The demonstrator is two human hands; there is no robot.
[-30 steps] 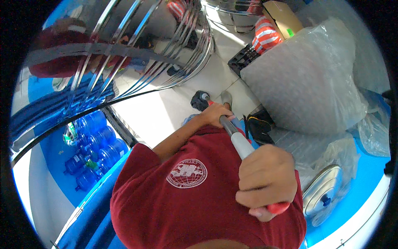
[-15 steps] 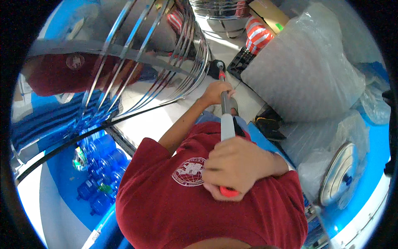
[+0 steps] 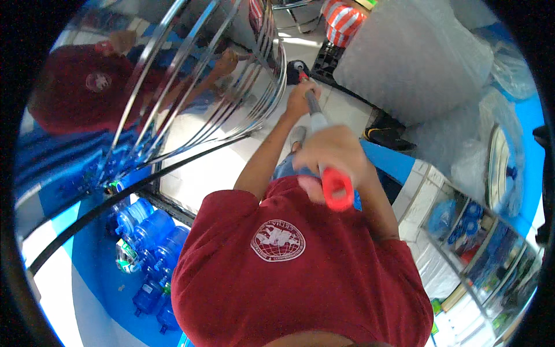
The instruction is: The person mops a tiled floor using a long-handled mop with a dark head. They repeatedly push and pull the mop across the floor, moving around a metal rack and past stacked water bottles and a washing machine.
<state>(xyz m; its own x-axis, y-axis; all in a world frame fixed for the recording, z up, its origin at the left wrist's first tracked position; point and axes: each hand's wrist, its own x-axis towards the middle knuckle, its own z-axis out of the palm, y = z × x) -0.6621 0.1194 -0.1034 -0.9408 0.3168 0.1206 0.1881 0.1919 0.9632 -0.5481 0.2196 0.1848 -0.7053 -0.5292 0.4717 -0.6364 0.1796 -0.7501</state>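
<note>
Both my hands grip a long pole [image 3: 318,122] with a grey shaft, a pale upper sleeve and a red end. My left hand [image 3: 302,98] is wrapped round the lower shaft, farther from me. My right hand [image 3: 334,153], blurred, is closed round the upper part, just below the open-looking red end cap [image 3: 338,188]. The pole slants down and away toward the floor. A red part and something dark [image 3: 296,70] show at its far end; I cannot tell what kind of head it has.
A chrome wire rack [image 3: 196,87] curves close on my left, with blue water bottles [image 3: 156,231] below. Right stand a large plastic-wrapped object [image 3: 404,63], black-and-yellow shoes [image 3: 388,136] and a glass-fronted case [image 3: 474,243]. A striped red-and-white bag [image 3: 344,23] sits ahead on a black crate [image 3: 328,61].
My right hand has moved forward, away from my chest, and the red end now points up toward me. My left hand has shifted slightly forward and left. The view has also shifted.
</note>
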